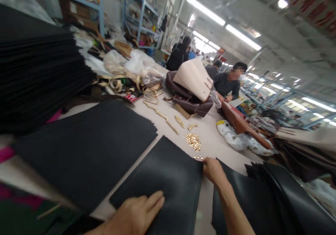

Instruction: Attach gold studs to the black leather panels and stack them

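A black leather sheet (170, 168) lies flat on the pale table in front of me. My left hand (139, 212) rests on its near left part, fingers stretched out and holding nothing. At the sheet's far right corner is my right hand (215, 172), its thumb and fingertips closed on the corner. Just beyond those fingertips lie a few small gold metal pieces (198, 157). Farther back is a heap of gold pieces (193, 142), with a long row of gold pieces (161, 116) to its left. The fingertips partly hide the corner.
More black sheets lie to the left (91, 151) and right (241, 200). A tall black stack (39, 74) stands far left. Brown bags (193, 103) with a beige panel (194, 77) sit at the back. A co-worker (227, 82) leans over the table beyond.
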Tool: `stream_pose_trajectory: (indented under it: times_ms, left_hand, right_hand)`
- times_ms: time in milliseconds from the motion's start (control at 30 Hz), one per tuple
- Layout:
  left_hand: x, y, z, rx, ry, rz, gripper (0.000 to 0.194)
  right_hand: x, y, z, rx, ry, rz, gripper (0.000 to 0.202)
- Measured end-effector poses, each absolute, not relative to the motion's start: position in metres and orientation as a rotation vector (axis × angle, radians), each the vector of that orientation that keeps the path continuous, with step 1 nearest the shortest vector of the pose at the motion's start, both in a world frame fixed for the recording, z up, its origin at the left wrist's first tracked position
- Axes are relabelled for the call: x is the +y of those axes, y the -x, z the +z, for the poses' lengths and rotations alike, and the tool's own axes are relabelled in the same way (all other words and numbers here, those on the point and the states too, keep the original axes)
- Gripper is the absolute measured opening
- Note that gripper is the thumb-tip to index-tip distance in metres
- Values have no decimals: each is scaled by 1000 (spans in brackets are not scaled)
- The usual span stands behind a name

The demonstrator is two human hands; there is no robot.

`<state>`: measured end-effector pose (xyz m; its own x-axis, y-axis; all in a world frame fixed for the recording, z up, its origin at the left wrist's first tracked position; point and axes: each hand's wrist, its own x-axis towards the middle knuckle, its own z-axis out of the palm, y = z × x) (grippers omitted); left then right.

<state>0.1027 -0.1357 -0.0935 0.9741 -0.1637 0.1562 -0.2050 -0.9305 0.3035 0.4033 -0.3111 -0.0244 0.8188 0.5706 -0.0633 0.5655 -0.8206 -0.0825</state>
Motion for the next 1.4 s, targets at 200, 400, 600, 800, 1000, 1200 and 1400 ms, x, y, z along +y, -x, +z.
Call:
stream_pose_trajectory:
  times_ms: [200, 400, 600, 800, 1000, 1200, 1400]
  left_hand:
    - [-131, -102, -57, -348, -2752, 99, 70]
    - [-132, -100, -67, -405, -2789, 212, 63]
    - [-131, -101, -66, -429, -2775, 264, 55]
    - [-131, -103, -67, -449, -2759, 291, 50]
    - [-131, -102, -70, -431, -2720, 320, 56]
    - [-129, -101, -68, -436, -2691, 313, 47]
    - [-127, -103, -64, -460, -2664, 270, 38]
  right_hand:
    - [-330, -374, -11, -697, 2982, 32, 34]
    - [-310, -270, -16, -824, 2332, 478, 29]
    - [-289, -242, -32, -1081, 2279, 537, 16]
    - [-284, -243, -31, -1169, 2318, 550, 14]
    - [-273, -243, -19, -1150, 2403, 637, 14]
    - [-262, -251, -14, -1079, 2534, 756, 12]
    - [-254, -259, -13, -1078, 2604, 899, 9]
